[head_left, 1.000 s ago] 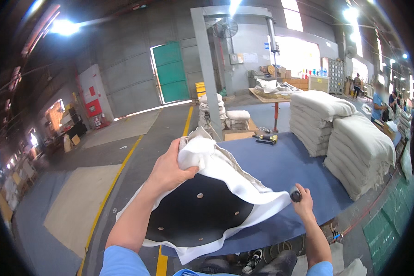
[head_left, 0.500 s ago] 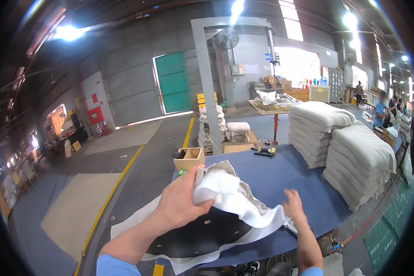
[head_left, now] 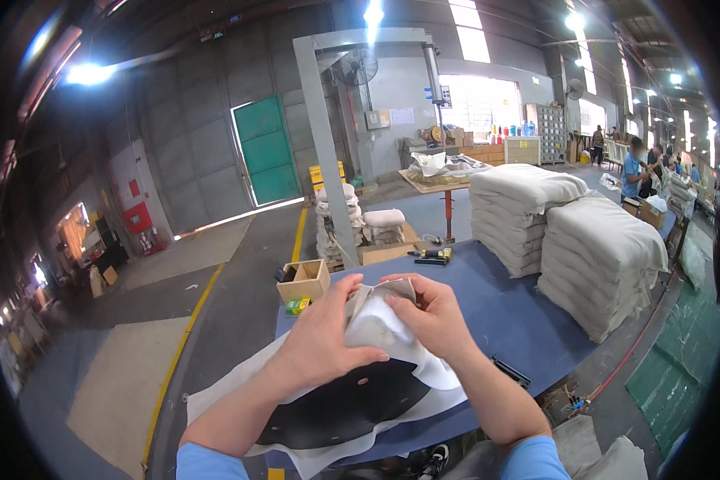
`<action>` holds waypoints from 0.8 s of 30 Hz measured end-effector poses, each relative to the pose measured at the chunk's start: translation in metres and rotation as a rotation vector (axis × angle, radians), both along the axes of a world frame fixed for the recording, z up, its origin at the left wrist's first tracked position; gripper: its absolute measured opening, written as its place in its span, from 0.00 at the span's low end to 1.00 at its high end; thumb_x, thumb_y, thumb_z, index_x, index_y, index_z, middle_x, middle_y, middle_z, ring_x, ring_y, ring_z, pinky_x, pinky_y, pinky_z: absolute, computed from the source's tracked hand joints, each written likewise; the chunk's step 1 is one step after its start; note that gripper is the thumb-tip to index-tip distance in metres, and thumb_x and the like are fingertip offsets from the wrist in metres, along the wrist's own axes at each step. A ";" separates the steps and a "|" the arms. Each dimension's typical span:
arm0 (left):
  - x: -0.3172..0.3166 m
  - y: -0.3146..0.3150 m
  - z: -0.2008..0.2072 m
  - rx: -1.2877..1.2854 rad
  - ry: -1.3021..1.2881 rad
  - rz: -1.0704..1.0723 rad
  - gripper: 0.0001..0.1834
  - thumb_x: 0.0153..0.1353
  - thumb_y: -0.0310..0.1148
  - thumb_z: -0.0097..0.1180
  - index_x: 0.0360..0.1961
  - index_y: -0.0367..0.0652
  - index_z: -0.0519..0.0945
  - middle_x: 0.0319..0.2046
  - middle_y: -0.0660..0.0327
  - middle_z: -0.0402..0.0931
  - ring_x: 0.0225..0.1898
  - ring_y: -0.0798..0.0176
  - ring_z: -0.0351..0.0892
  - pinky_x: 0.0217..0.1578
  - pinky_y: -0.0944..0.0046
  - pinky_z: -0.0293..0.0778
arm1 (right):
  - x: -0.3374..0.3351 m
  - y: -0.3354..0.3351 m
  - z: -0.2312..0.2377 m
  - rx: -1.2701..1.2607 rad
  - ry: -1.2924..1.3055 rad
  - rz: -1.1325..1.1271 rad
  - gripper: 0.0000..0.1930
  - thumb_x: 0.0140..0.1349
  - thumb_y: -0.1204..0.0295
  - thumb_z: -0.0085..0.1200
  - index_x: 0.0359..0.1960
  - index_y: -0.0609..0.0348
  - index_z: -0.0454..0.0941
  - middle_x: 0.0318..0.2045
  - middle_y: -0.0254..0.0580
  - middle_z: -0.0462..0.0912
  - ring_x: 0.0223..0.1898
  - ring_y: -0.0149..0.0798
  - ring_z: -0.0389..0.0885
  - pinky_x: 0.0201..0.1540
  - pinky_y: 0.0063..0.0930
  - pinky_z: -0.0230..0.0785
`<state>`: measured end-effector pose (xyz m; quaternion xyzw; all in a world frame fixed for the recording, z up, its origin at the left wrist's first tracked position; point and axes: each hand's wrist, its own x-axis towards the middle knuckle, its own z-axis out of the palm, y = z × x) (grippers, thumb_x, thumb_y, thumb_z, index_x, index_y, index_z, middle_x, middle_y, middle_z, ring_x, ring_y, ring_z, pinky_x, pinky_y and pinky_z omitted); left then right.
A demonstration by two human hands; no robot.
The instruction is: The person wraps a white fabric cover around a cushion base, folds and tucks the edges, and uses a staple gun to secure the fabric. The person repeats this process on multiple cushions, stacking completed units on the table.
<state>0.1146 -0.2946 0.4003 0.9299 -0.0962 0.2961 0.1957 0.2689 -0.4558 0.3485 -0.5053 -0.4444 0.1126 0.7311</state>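
Note:
A black panel (head_left: 348, 412) with several small holes lies nearest me, tilted, with white padding (head_left: 380, 330) and beige fabric (head_left: 398, 288) gathered over its far end. My left hand (head_left: 322, 336) grips the gathered end from the left, its thumb stretched along the padding above the black face. On the other side, my right hand (head_left: 434, 318) pinches the beige fabric's edge between thumb and fingers. White cloth (head_left: 216, 400) spreads out beneath the panel. To the right of my right forearm, a dark tool (head_left: 510, 373) rests partly hidden on the blue-topped table (head_left: 488, 312).
A wooden box (head_left: 306, 282) and a small green-and-yellow pack (head_left: 298, 306) sit at the table's left edge. A yellow-and-black power tool (head_left: 432, 256) lies farther back. Folded beige fabric stacks (head_left: 604, 256) stand right. A grey metal frame (head_left: 328, 152) rises behind the table.
My right hand has come from beside the tool at the right up to the fabric and taken its edge. My left hand stays on the gathered end. The view has shifted right.

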 end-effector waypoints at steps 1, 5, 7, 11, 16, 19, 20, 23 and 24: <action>0.001 0.009 0.003 -0.071 0.033 -0.024 0.48 0.60 0.47 0.76 0.74 0.37 0.64 0.53 0.48 0.82 0.53 0.45 0.84 0.53 0.47 0.77 | -0.005 0.007 -0.001 0.046 -0.005 -0.021 0.17 0.73 0.78 0.61 0.61 0.65 0.82 0.46 0.34 0.88 0.45 0.22 0.83 0.50 0.20 0.76; 0.002 0.032 0.022 -0.534 0.303 -0.028 0.34 0.73 0.41 0.64 0.74 0.38 0.67 0.50 0.57 0.83 0.50 0.63 0.82 0.53 0.59 0.76 | -0.011 0.026 -0.005 0.121 -0.018 -0.082 0.17 0.73 0.79 0.61 0.62 0.65 0.81 0.46 0.34 0.88 0.45 0.22 0.83 0.50 0.20 0.76; 0.002 0.035 0.030 -0.613 0.428 0.034 0.22 0.82 0.36 0.51 0.71 0.38 0.74 0.46 0.65 0.82 0.45 0.72 0.77 0.50 0.66 0.75 | -0.015 0.034 -0.006 0.140 -0.008 -0.103 0.17 0.72 0.80 0.60 0.62 0.65 0.81 0.46 0.34 0.88 0.45 0.22 0.83 0.50 0.19 0.76; -0.002 0.030 0.029 -0.320 0.282 0.017 0.18 0.79 0.40 0.55 0.59 0.37 0.81 0.44 0.59 0.85 0.43 0.68 0.79 0.46 0.62 0.76 | -0.016 0.046 -0.010 0.186 0.003 -0.094 0.19 0.70 0.76 0.64 0.61 0.65 0.82 0.47 0.38 0.89 0.47 0.26 0.84 0.51 0.23 0.76; -0.014 0.030 0.042 -0.329 0.369 0.173 0.16 0.77 0.39 0.55 0.53 0.38 0.84 0.36 0.54 0.85 0.36 0.62 0.81 0.43 0.57 0.77 | -0.021 0.055 -0.010 0.168 -0.023 -0.109 0.18 0.70 0.74 0.64 0.60 0.64 0.83 0.47 0.38 0.89 0.45 0.26 0.84 0.50 0.25 0.77; -0.017 0.027 0.056 -0.160 0.344 0.300 0.14 0.77 0.35 0.54 0.53 0.37 0.85 0.35 0.55 0.85 0.38 0.64 0.81 0.42 0.58 0.76 | -0.023 0.060 -0.008 0.122 -0.016 -0.120 0.16 0.69 0.73 0.64 0.57 0.63 0.85 0.46 0.40 0.89 0.45 0.29 0.85 0.51 0.26 0.77; -0.014 0.029 0.056 -0.086 0.255 0.321 0.14 0.77 0.35 0.53 0.51 0.37 0.84 0.34 0.52 0.84 0.36 0.61 0.81 0.41 0.56 0.76 | -0.023 0.063 -0.010 0.128 -0.034 -0.141 0.16 0.69 0.73 0.65 0.57 0.63 0.86 0.46 0.40 0.89 0.45 0.30 0.85 0.51 0.27 0.77; 0.003 0.036 0.059 0.078 0.051 0.388 0.15 0.77 0.37 0.52 0.44 0.35 0.82 0.32 0.44 0.81 0.34 0.50 0.80 0.40 0.50 0.75 | -0.025 0.073 -0.009 0.163 -0.088 -0.204 0.15 0.68 0.73 0.65 0.55 0.63 0.87 0.46 0.43 0.89 0.46 0.33 0.86 0.52 0.28 0.77; 0.013 0.048 0.060 0.077 0.035 0.417 0.15 0.77 0.37 0.51 0.42 0.34 0.82 0.32 0.43 0.81 0.33 0.47 0.80 0.40 0.49 0.74 | -0.029 0.079 -0.006 0.169 -0.101 -0.222 0.15 0.68 0.73 0.65 0.55 0.63 0.87 0.46 0.43 0.89 0.46 0.34 0.86 0.53 0.29 0.76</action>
